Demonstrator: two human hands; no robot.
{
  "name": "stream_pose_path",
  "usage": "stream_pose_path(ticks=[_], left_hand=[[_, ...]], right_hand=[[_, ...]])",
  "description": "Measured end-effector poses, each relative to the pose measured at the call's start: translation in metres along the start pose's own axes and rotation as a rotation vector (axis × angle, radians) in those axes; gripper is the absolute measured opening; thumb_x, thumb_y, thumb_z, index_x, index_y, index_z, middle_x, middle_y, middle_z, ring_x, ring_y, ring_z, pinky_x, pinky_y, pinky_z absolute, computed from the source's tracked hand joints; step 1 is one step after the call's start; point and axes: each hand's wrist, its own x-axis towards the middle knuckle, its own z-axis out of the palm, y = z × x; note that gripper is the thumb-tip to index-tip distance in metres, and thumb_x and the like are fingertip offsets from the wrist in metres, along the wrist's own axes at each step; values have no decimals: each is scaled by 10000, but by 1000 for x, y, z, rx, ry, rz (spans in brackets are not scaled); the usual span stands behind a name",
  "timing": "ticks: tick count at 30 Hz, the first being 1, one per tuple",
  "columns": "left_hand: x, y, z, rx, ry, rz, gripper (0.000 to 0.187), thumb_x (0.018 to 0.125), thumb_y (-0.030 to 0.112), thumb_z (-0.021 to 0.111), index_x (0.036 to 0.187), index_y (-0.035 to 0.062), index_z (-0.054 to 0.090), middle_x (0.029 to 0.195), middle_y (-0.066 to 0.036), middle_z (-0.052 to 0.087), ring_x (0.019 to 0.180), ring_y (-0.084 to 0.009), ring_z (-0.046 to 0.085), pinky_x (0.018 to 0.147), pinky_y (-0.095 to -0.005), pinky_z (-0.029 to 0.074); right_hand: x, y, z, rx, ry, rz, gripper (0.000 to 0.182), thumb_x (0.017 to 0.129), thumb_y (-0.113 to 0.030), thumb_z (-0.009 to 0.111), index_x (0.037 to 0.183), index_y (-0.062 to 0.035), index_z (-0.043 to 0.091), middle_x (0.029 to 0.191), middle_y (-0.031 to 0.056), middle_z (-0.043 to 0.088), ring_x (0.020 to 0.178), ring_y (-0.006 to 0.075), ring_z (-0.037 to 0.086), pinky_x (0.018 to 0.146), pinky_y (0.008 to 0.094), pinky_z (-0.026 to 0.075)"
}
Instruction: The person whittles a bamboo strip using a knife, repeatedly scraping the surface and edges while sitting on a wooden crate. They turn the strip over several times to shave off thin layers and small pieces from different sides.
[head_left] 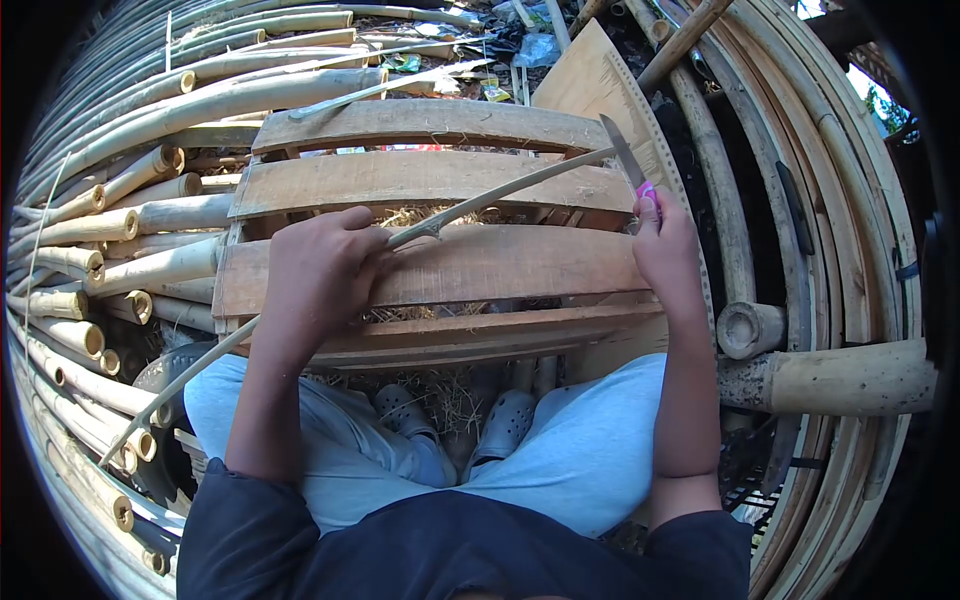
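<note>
- Left hand grips the bamboo strip, which slants toward the worktop's far right corner.
- Right hand clasps a knife, blade at strip's tip.

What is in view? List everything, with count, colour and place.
knife: 1, grey blade, pink handle, in the right hand
strip: 1, tan, slanting across the bench
bench: 1, brown slats, in front of the person
board: 1, light brown, behind the bench, right
poles: many, tan, left, right and far side
slats: several, brown, far right
straw: loose, uncounted, tan, in and below the bench
litter: several, mixed colours, beyond the bench
shoes: 2, grey, on the feet
trousers: 1 pair, pale blue, on the legs
shirt: 1, dark, bottom
left hand: 1, bare, on the strip
right hand: 1, bare, right
</note>
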Motion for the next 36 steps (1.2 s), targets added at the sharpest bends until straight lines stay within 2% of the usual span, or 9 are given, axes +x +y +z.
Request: stream_pose_path(ticks=[6, 11, 18, 21, 24, 26, 29, 33, 36], left_hand=[[5, 10, 20, -41, 51, -36, 125, 868, 228, 770, 876, 108, 740, 774, -82, 600, 743, -328, 653, 645, -454, 491], [8, 12, 18, 27, -70, -13, 252, 960, 336, 697, 859, 106, 718, 784, -82, 603, 733, -310, 664, 641, -448, 508], [7, 6, 21, 36, -82, -15, 275, 972, 388, 681, 902, 131, 748, 761, -86, 581, 691, -308, 654, 609, -450, 488], [8, 7, 21, 40, -81, -12, 271, 970, 392, 684, 905, 138, 751, 752, -82, 575, 683, -303, 651, 603, -447, 485], [7, 8, 21, 53, -78, -7, 261, 964, 389, 693, 902, 142, 750, 749, -79, 572, 677, -296, 649, 597, -439, 483], [8, 6, 21, 66, -75, 1, 254, 961, 386, 699, 900, 144, 749, 748, -79, 572, 674, -293, 648, 594, -435, 482], [6, 7, 23, 54, -47, 17, 247, 954, 383, 707, 892, 147, 745, 744, -77, 568, 668, -288, 644, 589, -430, 479], [7, 7, 22, 64, -61, 15, 213, 935, 348, 730, 915, 137, 759, 742, -72, 567, 663, -284, 632, 591, -427, 473], [6, 6, 20, 63, -55, 14, 249, 946, 381, 712, 892, 140, 743, 746, -72, 569, 668, -283, 642, 589, -431, 477]], right_hand=[[40, 44, 21, 74, -72, 224, 517, 1072, -425, 534, 890, 34, 686, 714, 200, 641, 677, 363, 644, 663, 439, 483], [55, 25, 32, -57, -238, 338, 561, 1082, -442, 474, 1022, 48, 742, 880, 275, 724, 891, 439, 725, 822, 487, 552], [51, 10, 36, -137, -217, 359, 536, 1093, -371, 431, 1074, 64, 743, 1004, 294, 738, 1008, 454, 716, 932, 497, 547], [52, 16, 33, -41, -328, 458, 541, 1098, -363, 420, 1099, 82, 729, 1006, 305, 735, 1008, 459, 716, 928, 497, 551], [48, 15, 37, -85, -231, 392, 551, 1103, -380, 421, 1132, 91, 708, 980, 298, 736, 925, 424, 740, 865, 484, 565], [49, 11, 28, 34, -371, 542, 564, 1111, -398, 411, 1104, 92, 690, 856, 234, 720, 745, 342, 727, 724, 456, 572], [47, 17, 43, -1, -252, 467, 552, 1116, -400, 401, 1043, 69, 683, 749, 159, 663, 594, 263, 651, 609, 424, 544], [59, 16, 25, 69, -342, 635, 549, 1116, -396, 405, 1060, 79, 674, 718, 112, 619, 558, 233, 605, 549, 414, 519], [48, 12, 31, 26, -250, 556, 549, 1115, -396, 407, 1105, 91, 659, 718, 104, 608, 554, 214, 592, 531, 395, 505]])
